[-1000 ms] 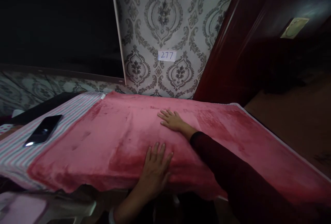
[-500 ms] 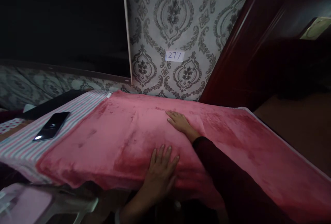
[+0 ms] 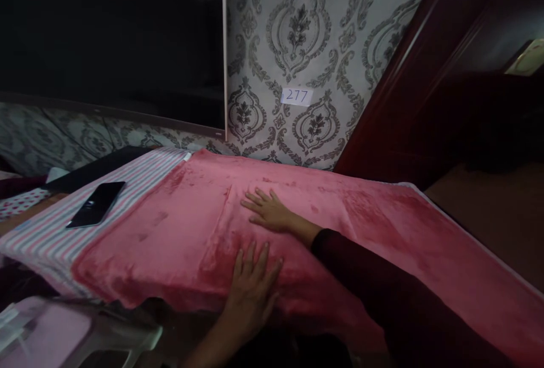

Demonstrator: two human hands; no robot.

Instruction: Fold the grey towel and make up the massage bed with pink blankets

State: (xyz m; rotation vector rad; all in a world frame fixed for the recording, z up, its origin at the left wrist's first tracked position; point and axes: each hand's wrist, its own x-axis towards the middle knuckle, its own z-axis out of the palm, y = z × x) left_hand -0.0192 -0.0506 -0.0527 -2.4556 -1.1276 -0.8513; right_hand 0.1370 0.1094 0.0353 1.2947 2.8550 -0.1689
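**Item 1. Fleece blanket.** Pink-red plush, spread flat over a raised surface. It runs from the middle of the view to the lower right corner. Its near edge hangs over the front of the surface, and a white border shows along its far right edge. The pile shows darker and lighter patches.

**Item 2. Left hand.** Palm down on the blanket at its near edge, fingers straight and slightly spread, gripping nothing. The forearm enters from the bottom of the view.

**Item 3. Right hand.** Palm down on the blanket, farther in than the left hand and just beyond it. The 2 hands are near each other but not touching. Fingers extended and parted, pointing left, holding nothing. A dark sleeve covers the arm to the wrist.

**Item 4. Striped cloth.** Pink, white and grey stripes, lying under the blanket's left end and exposed to the left of it.

**Item 5. Phone.** 1 unit, black, screen up, flat on the striped cloth, well apart from both hands.

**Item 6. Paper label.** White, handwritten "277", fixed to the damask wallpaper behind the blanket.

**Item 7. Dark screen.** Large, black, pale-edged, on the wall at upper left.

**Item 8. Door frame.** Dark red wood, to the right of the wallpaper.
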